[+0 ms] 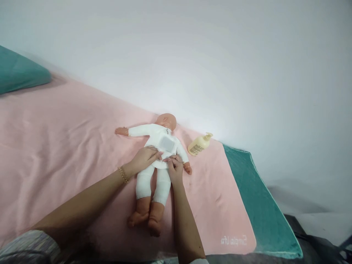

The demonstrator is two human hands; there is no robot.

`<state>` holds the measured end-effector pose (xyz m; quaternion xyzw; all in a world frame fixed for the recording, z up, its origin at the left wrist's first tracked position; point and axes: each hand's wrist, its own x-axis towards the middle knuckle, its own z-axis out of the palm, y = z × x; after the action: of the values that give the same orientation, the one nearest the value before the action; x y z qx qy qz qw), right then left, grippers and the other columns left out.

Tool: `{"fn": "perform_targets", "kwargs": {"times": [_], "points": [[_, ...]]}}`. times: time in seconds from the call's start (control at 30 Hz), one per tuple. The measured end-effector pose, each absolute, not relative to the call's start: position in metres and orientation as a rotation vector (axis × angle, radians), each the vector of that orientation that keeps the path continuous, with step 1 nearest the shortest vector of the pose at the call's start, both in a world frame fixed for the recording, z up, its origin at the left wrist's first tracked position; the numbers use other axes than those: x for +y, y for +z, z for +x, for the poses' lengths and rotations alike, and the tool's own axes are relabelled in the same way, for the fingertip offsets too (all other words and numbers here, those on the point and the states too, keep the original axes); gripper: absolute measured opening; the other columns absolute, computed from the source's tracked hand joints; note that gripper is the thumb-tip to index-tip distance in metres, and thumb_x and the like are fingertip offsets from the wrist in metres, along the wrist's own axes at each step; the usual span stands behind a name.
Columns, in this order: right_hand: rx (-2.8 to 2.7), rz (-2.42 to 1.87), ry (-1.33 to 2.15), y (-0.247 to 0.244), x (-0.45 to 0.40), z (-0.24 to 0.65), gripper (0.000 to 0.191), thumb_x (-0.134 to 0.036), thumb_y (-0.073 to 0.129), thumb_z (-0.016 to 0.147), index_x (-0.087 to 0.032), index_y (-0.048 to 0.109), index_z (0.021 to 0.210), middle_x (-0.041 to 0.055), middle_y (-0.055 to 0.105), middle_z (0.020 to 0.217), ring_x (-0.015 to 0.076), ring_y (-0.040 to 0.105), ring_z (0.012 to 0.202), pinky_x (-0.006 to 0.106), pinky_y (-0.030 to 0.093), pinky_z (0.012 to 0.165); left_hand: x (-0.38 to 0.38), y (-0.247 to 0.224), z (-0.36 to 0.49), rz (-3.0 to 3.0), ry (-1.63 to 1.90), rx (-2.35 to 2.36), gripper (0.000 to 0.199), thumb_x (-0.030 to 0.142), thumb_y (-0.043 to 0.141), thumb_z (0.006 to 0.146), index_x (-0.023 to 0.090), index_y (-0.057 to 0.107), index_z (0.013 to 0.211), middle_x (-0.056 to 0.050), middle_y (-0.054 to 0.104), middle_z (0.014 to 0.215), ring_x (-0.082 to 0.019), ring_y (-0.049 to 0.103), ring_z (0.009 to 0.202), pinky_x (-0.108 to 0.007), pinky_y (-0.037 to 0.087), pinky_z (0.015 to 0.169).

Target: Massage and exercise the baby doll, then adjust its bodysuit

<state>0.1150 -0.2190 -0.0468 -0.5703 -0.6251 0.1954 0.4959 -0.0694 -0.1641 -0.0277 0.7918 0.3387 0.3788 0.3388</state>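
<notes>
A baby doll (154,132) in a white outfit lies face up on a pink blanket (211,205), its head toward the wall and its bare feet toward me. My left hand (145,157) rests on the doll's waist, its fingers pressed on white cloth. My right hand (175,165) is beside it at the other side of the waist, fingers bent and pinching the white cloth near the middle. The two hands' fingertips nearly meet. A grey-white square patch (167,144) shows on the doll's belly, just above my fingers.
A pale yellow pump bottle (197,145) lies tilted on the blanket to the right of the doll. Green fabric (255,198) shows beyond the blanket's right edge, and a green pillow (22,71) is at the far left. A white wall (192,66) rises behind.
</notes>
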Motion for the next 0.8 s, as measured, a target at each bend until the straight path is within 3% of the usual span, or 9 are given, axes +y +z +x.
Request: {"fn": "perform_targets", "kwargs": {"times": [0.27, 0.6, 0.8], "points": [[-1.514, -1.308, 0.313, -0.043, -0.225, 0.115, 0.033, -0.038, 0.047, 0.096, -0.023, 0.076, 0.100, 0.0093, 0.061, 0.107, 0.0231, 0.056, 0.107, 0.041, 0.043, 0.099, -0.167, -0.030, -0.072, 2.105, 1.355, 0.756, 0.040, 0.037, 0.040, 0.102, 0.020, 0.073, 0.088, -0.004, 0.074, 0.097, -0.022, 0.060, 0.101, -0.040, 0.043, 0.097], [-1.563, -1.433, 0.387, -0.044, -0.216, 0.113, 0.040, -0.039, 0.042, 0.098, -0.024, 0.078, 0.090, 0.0068, 0.068, 0.096, 0.0237, 0.058, 0.104, 0.042, 0.040, 0.100, -0.156, -0.034, -0.071, 2.269, 1.059, 0.840, 0.044, 0.042, 0.038, 0.102, 0.018, 0.070, 0.082, -0.006, 0.073, 0.086, -0.024, 0.060, 0.093, -0.041, 0.045, 0.090], [-1.520, -1.386, 0.365, -0.043, -0.221, 0.113, 0.038, -0.039, 0.043, 0.099, -0.023, 0.077, 0.096, 0.0082, 0.065, 0.104, 0.0230, 0.057, 0.108, 0.042, 0.042, 0.102, -0.159, -0.036, -0.071, 2.198, 1.232, 0.806, 0.039, 0.039, 0.040, 0.102, 0.018, 0.070, 0.089, -0.006, 0.073, 0.090, -0.023, 0.061, 0.095, -0.040, 0.046, 0.091]]}}
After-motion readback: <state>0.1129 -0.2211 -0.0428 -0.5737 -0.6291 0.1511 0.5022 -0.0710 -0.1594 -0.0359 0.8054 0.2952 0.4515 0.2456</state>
